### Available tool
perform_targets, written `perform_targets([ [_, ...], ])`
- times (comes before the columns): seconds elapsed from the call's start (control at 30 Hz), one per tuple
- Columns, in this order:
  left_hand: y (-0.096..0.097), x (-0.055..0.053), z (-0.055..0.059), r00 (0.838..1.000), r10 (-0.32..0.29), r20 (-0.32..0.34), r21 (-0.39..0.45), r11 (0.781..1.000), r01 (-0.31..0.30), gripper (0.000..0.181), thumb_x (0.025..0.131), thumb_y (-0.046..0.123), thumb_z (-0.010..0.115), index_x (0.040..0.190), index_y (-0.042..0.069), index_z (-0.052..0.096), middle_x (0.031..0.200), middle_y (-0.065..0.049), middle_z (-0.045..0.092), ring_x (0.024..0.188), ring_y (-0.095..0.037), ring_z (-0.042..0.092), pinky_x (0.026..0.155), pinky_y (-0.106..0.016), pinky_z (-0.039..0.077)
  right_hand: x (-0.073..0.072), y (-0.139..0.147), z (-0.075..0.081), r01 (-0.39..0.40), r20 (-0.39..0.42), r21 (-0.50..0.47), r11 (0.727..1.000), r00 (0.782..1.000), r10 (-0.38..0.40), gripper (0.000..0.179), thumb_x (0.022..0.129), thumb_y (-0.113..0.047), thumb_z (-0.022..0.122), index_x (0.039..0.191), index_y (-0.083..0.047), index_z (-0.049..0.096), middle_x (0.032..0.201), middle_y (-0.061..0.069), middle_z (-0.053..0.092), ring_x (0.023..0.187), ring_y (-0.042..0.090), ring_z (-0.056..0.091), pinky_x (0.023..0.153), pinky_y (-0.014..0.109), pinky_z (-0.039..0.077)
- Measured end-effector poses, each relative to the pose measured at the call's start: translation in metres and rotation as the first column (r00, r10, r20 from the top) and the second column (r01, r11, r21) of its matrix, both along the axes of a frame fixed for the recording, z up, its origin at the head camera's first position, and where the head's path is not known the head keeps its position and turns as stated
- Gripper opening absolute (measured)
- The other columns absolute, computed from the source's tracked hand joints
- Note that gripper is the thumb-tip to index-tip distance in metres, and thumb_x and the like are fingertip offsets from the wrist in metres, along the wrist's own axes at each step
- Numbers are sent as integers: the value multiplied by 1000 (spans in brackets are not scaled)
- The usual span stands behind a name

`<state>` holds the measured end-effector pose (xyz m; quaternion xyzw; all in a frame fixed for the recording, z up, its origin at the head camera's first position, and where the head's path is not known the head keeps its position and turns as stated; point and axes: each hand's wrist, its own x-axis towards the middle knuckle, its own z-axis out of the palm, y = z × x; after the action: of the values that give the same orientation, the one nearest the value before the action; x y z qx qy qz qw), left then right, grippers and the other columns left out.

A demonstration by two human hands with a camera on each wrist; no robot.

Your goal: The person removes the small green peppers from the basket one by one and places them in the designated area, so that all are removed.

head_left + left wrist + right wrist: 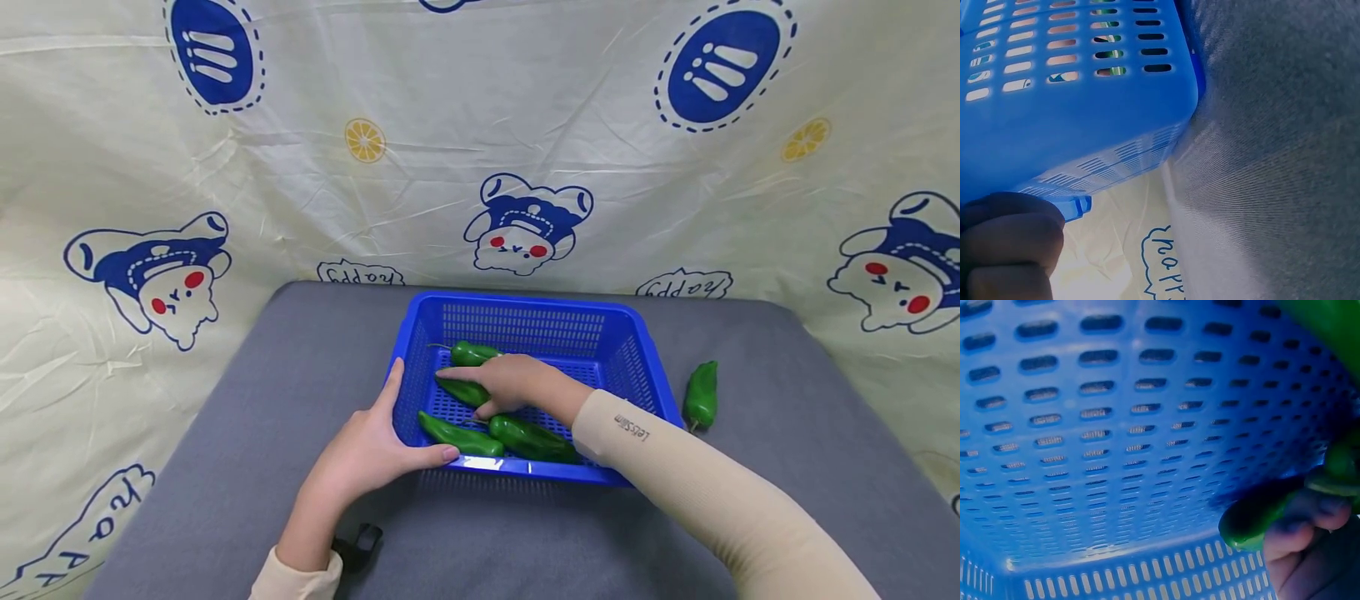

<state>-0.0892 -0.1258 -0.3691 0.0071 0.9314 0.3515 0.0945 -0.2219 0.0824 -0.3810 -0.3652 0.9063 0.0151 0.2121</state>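
A blue plastic basket (525, 468) with slotted walls stands on the grey surface. At its front left corner my left hand (367, 450) grips the rim, thumb over the front edge and index finger along the left side. Reaching inside, my right hand (517, 385) holds a green pepper (463, 391) between thumb and fingers; the palm hides part of it. In the right wrist view, fingertips press against a pepper (1247, 522). Around that hand lie a pepper at the back (472, 353), one at the front left (461, 436) and a larger one (532, 439) under the forearm.
Another green pepper (702, 395) lies on the grey cloth (757, 467) just right of the basket. A black object (362, 543) shows beside the left wrist. Behind the table hangs a printed pale curtain (420, 217).
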Motion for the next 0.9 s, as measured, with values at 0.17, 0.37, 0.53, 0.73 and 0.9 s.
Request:
perform_targets([
  [0.17, -1, -1, -3, 1000, 9, -7, 21, 1000, -9, 133, 66, 72, 78, 160, 29, -4, 139, -29, 55, 108, -32, 67, 80, -48, 55, -2, 1, 1, 13, 68, 19, 1000, 998, -14, 73, 94, -42, 65, 152, -54, 22, 148, 5, 52, 108, 24, 60, 98, 48, 48],
  [0.37, -2, -2, -7, 1000, 14, -28, 57, 998, -12, 132, 66, 69, 80, 161, 28, -1, 145, -26, 51, 118, -34, 62, 89, -51, 53, -4, 3, 5, 45, 79, 81, 996, 996, -52, 64, 94, -46, 63, 149, -53, 31, 145, 9, 53, 120, 28, 56, 105, 52, 42],
  [0.53, -1, -2, -7, 1000, 13, -23, 69, 998, -12, 132, 66, 68, 81, 161, 28, -2, 145, -24, 52, 116, -32, 63, 88, -50, 53, -3, 8, 11, 93, 100, 76, 993, 990, -101, 69, 89, -52, 67, 148, -52, 32, 137, 9, 55, 110, 25, 55, 102, 52, 43],
  [0.73, -1, -2, -6, 1000, 12, -23, 75, 997, -11, 132, 66, 67, 81, 161, 28, -2, 143, -23, 54, 112, -31, 64, 86, -48, 53, -1, 15, 21, 115, 124, 41, 992, 985, -120, 75, 86, -52, 70, 150, -51, 30, 142, 8, 52, 115, 27, 54, 103, 53, 43],
  [0.9, -1, -1, -6, 1000, 19, -10, 70, 997, -18, 132, 66, 69, 80, 160, 30, -3, 144, -25, 53, 114, -31, 64, 86, -49, 53, 3, 20, 27, 123, 156, -8, 992, 980, -120, 78, 86, -51, 72, 151, -50, 29, 147, 6, 49, 118, 27, 53, 104, 54, 42],
])
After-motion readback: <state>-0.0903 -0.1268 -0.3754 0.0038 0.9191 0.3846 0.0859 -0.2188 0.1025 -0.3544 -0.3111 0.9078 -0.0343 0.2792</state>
